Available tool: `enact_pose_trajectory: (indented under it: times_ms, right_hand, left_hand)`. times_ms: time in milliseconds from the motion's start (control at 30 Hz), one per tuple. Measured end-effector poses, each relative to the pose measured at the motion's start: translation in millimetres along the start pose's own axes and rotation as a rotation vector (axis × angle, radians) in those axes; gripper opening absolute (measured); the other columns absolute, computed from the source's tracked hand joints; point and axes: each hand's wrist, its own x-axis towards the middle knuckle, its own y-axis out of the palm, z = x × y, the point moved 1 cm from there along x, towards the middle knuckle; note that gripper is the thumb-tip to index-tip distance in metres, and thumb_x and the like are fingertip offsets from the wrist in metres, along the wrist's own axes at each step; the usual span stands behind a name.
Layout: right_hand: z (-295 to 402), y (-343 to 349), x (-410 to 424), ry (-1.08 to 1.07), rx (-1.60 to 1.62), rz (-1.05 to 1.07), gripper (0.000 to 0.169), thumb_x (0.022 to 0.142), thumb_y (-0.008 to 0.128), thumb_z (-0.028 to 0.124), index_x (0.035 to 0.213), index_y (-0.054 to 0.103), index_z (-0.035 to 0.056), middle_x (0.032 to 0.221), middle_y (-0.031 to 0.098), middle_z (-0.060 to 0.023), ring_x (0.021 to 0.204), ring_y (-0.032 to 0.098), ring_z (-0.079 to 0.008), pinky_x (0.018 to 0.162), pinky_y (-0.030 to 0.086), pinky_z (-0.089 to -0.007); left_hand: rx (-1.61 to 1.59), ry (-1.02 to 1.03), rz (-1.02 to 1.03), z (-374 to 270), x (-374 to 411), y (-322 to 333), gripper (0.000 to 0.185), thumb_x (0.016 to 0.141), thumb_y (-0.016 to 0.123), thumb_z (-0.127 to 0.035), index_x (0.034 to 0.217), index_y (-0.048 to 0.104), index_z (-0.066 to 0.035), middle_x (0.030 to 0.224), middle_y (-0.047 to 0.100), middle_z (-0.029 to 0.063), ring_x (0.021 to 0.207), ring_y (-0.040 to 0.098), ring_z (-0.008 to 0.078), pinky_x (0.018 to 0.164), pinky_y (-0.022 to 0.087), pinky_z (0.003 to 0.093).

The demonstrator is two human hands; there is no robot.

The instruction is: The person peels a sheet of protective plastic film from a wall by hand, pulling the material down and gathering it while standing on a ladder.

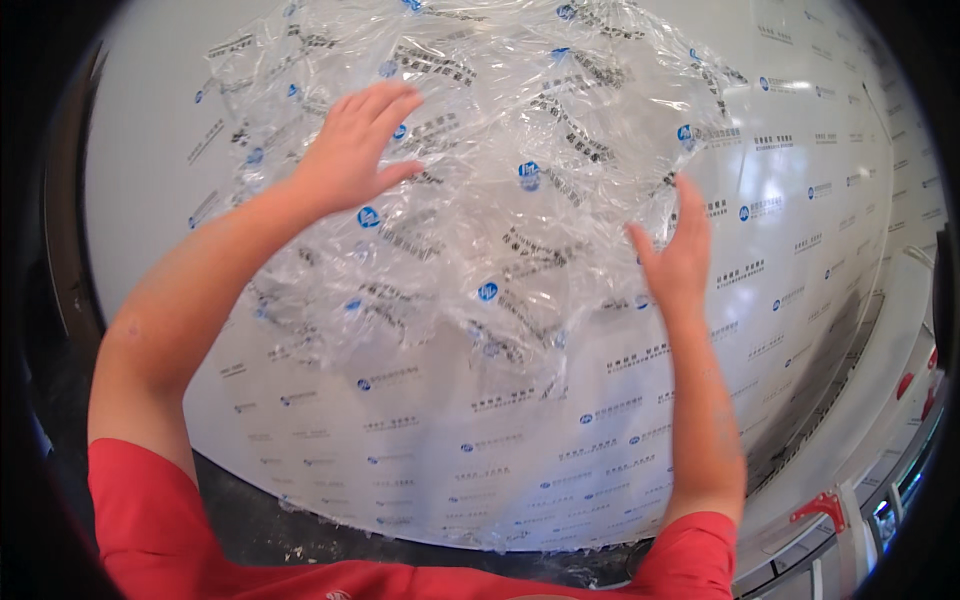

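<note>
Before me is a large pale panel [450,442] under printed protective film. A crumpled heap of clear plastic film [480,217], with blue and black print, lies over its middle and far part. My left hand [364,146] is over the left side of the heap, its fingers extended and the thumb apart. At the heap's right edge is my right hand [679,247], with thumb and forefinger spread and the palm turned inward. Neither hand shows a grip on the film; whether the fingertips touch it, I cannot tell.
A dark surface [247,502] shows beyond the panel's near edge. On the right are a curved pale edge [862,390] and a red bracket [821,511] on a light metal frame. A dark upright edge [67,262] borders the panel on the left.
</note>
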Motion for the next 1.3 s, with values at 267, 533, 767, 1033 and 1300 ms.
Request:
enact_pose_trajectory:
  times_ms: [267,533,767,1033,1300]
  right_hand:
    - [-86,45,172,-0.298,-0.65,-0.169,0.099,0.074,0.083,0.041,0.155,0.029,0.0229,0.158,0.033,-0.0089,0.145,0.032,-0.0311,0.112,0.033,-0.051]
    - [-109,94,228,0.068,-1.022,0.087,0.087,0.08,0.074,0.049,0.153,0.032,0.0288,0.162,0.026,-0.006,0.148,0.026,-0.0303,0.11,0.033,-0.0553]
    - [-101,100,220,0.059,-0.557,-0.066,0.045,0.095,0.058,0.039,0.135,0.059,0.0194,0.137,0.059,-0.0145,0.124,0.055,-0.0388,0.101,0.046,-0.0489]
    - [-22,127,190,-0.221,0.593,-0.257,0.042,0.097,0.055,0.026,0.135,0.053,0.0092,0.127,0.061,-0.0164,0.117,0.058,-0.0256,0.101,0.043,-0.0303]
    - [-60,157,216,-0.13,1.589,-0.223,0.018,0.093,0.05,0.014,0.086,0.061,0.0016,0.081,0.061,-0.0078,0.077,0.059,-0.0203,0.079,0.049,-0.0339]
  left_hand:
    - [0.095,0.19,-0.181,15,145,103,0.089,0.09,0.056,-0.061,0.149,0.034,0.002,0.154,0.035,0.0202,0.141,0.034,0.0346,0.118,0.025,0.049]
    - [0.018,0.02,-0.372,25,223,185,0.105,0.08,0.065,-0.066,0.15,0.029,0.004,0.158,0.026,0.0249,0.149,0.02,0.0362,0.122,0.013,0.0514]
    - [0.124,-0.203,-0.365,25,186,168,0.107,0.08,0.066,-0.065,0.152,0.026,0.002,0.161,0.021,0.0199,0.151,0.016,0.0327,0.123,0.008,0.0507]
    - [0.317,-0.213,-0.412,72,165,154,0.063,0.096,0.056,-0.045,0.144,0.048,-0.005,0.158,0.035,0.013,0.147,0.027,0.0352,0.119,0.022,0.0526]
    - [-0.687,0.012,-0.589,96,196,165,0.026,0.096,0.057,-0.017,0.118,0.064,-0.005,0.111,0.068,0.0214,0.101,0.063,0.032,0.088,0.049,0.0386]
